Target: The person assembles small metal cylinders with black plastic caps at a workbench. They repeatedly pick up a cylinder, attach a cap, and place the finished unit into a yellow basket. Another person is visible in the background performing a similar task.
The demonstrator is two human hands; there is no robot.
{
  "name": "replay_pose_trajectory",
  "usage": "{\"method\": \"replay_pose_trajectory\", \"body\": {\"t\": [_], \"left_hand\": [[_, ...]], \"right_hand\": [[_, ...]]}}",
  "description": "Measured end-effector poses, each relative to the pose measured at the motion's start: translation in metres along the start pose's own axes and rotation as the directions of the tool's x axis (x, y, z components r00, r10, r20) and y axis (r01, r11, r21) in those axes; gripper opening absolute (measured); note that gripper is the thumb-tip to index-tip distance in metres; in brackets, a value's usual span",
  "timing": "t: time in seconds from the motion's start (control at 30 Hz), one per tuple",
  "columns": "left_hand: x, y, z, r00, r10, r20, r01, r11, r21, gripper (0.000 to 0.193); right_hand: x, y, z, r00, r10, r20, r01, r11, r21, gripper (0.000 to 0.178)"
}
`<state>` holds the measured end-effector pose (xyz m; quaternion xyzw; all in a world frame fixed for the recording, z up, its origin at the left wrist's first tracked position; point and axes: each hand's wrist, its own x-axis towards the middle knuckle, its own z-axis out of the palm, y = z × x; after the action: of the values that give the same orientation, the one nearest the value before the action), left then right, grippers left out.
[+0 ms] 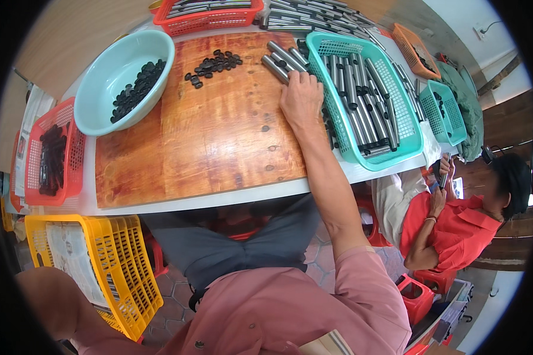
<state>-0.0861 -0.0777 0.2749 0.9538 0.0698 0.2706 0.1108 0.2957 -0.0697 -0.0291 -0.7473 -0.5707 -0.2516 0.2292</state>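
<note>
My right hand (302, 102) reaches to the far right part of the wooden board (219, 142). Its fingers curl over the near end of a small group of shiny metal tubes (276, 66) with black ends; the fingertips are partly hidden. Just right of that hand stands a turquoise basket (410, 133), filled with more tubes (361, 97). Small black caps (219, 62) lie loose on the board's far half. My left arm (53, 305) comes in at the lower left, bent, and its hand is out of view.
A pale blue basin (86, 103) of black pieces and a red basket (74, 154) flank the board's left. More tubes (320, 18) lie at the back. A yellow crate (109, 254) stands below left. At right, a co-worker in a red shirt (456, 228) holds a tube.
</note>
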Motion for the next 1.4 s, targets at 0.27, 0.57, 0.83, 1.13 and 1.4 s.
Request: {"method": "replay_pose_trajectory", "body": {"t": [0.27,0.57,0.83,1.13,1.4], "left_hand": [[0.01,-0.006,0.0,0.946,-0.014,-0.325,-0.108,0.93,-0.352,0.032],[-0.017,-0.076,0.236,0.524,-0.813,0.254,0.325,-0.085,-0.942,0.046],[0.007,-0.118,0.294,0.613,-0.743,0.268,0.033,-0.315,-0.949,0.04],[-0.018,-0.149,0.29,0.648,-0.726,0.23,0.024,-0.282,-0.959,0.04],[-0.023,-0.163,0.298,0.61,-0.756,0.239,-0.04,-0.331,-0.943,0.043]], "right_hand": [[-0.002,0.007,-0.007,0.997,0.039,0.061,-0.04,0.999,0.02,0.03],[0.015,-0.046,-0.043,0.82,-0.283,-0.498,0.469,0.83,0.301,0.018],[-0.007,-0.068,-0.045,0.739,-0.568,-0.363,0.674,0.623,0.398,0.024],[-0.006,-0.067,-0.041,0.815,-0.528,-0.238,0.576,0.696,0.429,0.036],[0.013,-0.064,-0.031,0.926,-0.242,0.289,0.013,0.787,0.616,0.026]]}}
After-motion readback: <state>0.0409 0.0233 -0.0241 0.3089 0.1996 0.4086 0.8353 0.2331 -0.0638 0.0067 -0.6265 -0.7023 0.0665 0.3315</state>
